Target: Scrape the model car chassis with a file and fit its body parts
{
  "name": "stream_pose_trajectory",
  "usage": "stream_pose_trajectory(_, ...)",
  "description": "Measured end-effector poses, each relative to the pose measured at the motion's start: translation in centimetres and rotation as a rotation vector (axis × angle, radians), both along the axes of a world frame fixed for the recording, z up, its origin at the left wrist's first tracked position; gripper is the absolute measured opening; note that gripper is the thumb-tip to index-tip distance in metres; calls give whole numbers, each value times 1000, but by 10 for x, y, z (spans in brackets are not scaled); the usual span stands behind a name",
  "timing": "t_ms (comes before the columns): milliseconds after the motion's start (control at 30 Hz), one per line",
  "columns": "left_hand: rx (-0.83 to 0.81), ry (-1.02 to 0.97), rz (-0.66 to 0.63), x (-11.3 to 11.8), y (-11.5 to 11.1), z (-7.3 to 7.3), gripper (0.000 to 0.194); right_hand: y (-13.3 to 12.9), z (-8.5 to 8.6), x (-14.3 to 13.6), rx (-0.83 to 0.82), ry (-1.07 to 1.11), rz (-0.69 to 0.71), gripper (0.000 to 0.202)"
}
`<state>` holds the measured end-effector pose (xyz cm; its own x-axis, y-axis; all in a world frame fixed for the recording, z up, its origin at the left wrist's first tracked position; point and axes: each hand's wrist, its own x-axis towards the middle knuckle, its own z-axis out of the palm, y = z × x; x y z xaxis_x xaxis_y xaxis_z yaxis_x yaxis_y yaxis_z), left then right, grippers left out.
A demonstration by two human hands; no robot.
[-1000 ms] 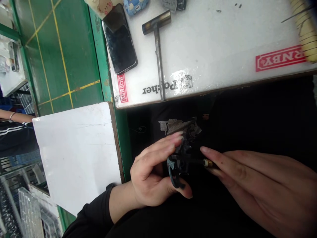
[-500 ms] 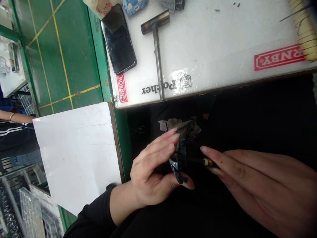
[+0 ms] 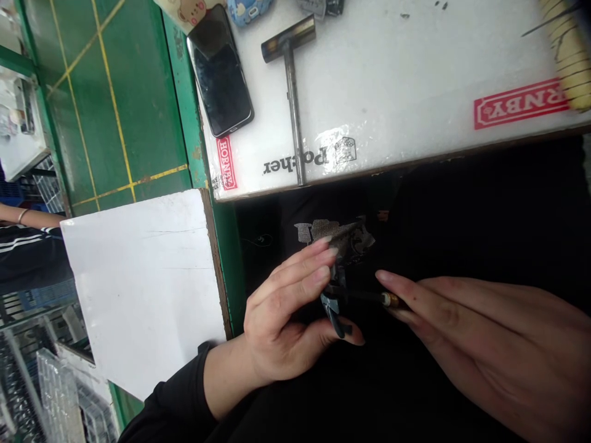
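Note:
My left hand [image 3: 290, 314] is closed around a small dark part [image 3: 333, 311], its thumb below and its fingers above. My right hand [image 3: 471, 326] pinches a thin tool [image 3: 390, 299] with a brass-coloured collar. The tool's dark shaft points left to the dark part; whether its tip touches is too dark to tell. Both hands are over my dark clothing, below the table's near edge.
On the white-covered table [image 3: 406, 80] lie a T-shaped metal hammer [image 3: 294, 104], a black phone [image 3: 221, 74] and a yellow wrapped item [image 3: 567, 55]. A white board [image 3: 148, 283] is at left. Another person's arm [image 3: 32, 216] shows at the far left.
The dark part in my left hand has turned slightly and shifted a little to the right. My right hand has barely moved, still holding the tool.

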<state>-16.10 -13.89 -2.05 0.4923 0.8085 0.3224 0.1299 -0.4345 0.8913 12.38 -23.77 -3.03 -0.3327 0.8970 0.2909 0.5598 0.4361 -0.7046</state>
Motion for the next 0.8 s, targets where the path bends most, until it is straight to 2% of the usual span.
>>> stream_pose_trajectory(300, -168, -70, -27, 2, 0, 3, 74, 12, 8, -5, 50, -85, -24, 36)
stream_pose_trajectory(533, -181, -56, 3, 2, -3, 2, 70, 10, 7, -4, 70, -89, 24, 42)
stream_pose_trajectory(667, -205, -15, 14, 2, -1, 2, 69, 10, 10, -11, -79, -16, -109, 45)
stream_pose_trajectory(733, -213, 9, 12, 2, 1, 1, 73, 14, 8, -13, -159, 27, -188, 40)
stream_pose_trajectory(800, -236, 55, 44, 2, 3, -1, 74, 21, 4, -13, -221, 56, -186, 33)
